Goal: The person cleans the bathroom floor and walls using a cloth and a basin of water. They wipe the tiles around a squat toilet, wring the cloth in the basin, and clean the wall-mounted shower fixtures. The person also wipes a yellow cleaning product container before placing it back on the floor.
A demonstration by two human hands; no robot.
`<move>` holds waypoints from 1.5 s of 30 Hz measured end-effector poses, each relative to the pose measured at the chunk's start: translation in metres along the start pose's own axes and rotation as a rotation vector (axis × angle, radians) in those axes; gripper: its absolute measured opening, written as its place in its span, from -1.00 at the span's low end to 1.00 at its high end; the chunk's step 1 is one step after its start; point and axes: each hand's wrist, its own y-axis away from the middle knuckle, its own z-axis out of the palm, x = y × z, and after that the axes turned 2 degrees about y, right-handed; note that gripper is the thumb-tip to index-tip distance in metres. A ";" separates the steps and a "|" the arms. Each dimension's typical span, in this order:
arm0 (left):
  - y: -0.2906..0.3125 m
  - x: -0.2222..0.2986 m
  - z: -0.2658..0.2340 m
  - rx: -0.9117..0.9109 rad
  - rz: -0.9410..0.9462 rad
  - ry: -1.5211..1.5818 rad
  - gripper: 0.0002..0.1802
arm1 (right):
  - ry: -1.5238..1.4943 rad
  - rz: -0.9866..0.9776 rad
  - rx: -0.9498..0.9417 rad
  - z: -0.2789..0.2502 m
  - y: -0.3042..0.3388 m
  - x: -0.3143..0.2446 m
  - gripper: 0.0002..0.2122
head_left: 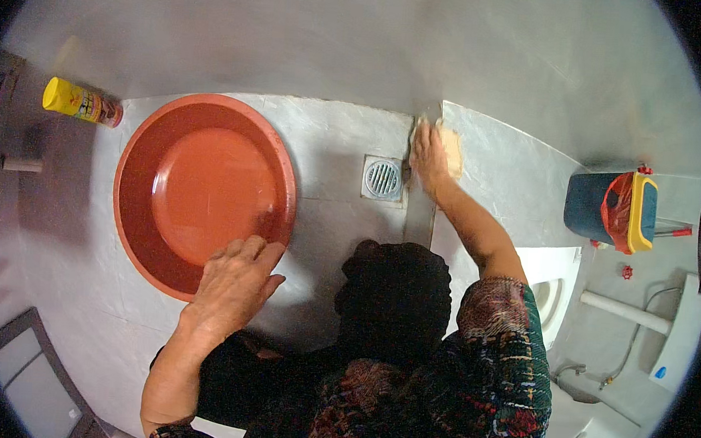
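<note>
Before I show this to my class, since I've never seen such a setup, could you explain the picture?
There's no machine here, just someone's two bare hands. The single picture comes from a wide fisheye camera worn on the head, looking down, so straight edges bend. The right hand is on a pale pad, beside a round floor drain. The left hand is at the near rim of a reddish basin; whether it grips, I can't tell. The basin sits on grey floor, with a yellow-topped can to its left.
</note>
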 end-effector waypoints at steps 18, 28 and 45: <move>0.039 -0.015 -0.006 -0.089 -0.055 0.024 -0.56 | -0.158 -0.492 0.097 0.048 0.020 -0.034 -0.55; 0.026 -0.020 -0.027 0.106 -0.155 0.116 -0.60 | 0.016 -0.005 0.081 0.029 -0.065 -0.003 -0.63; 0.151 -0.176 0.104 0.892 -1.162 1.367 0.01 | -0.446 -0.865 -0.236 0.033 0.131 -0.094 -0.68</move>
